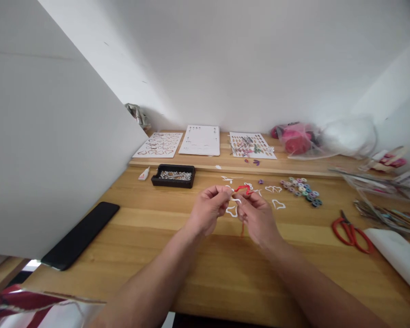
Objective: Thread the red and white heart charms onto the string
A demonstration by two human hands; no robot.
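Near the middle of the table, my left hand (210,205) pinches one side of a white cutout outline (237,200) between thumb and fingers. Part of that outline is covered in red thread (243,187). My right hand (258,216) is closed on its other side, the thumb against the outline. Below the right fingers hangs a loose end of red thread (242,229). The fingers hide some of the piece. Under and beyond the hands lie more white cutouts, among them a wing-like one (278,204) at the right.
A black tray (173,183) of small beads and a white glue bottle (144,174) stand behind left. Thread bobbins (300,189) cluster at right, near red-handled scissors (351,232). Printed sheets (200,140) and bagged yarn (295,139) occupy the raised ledge. A black phone (82,234) lies left.
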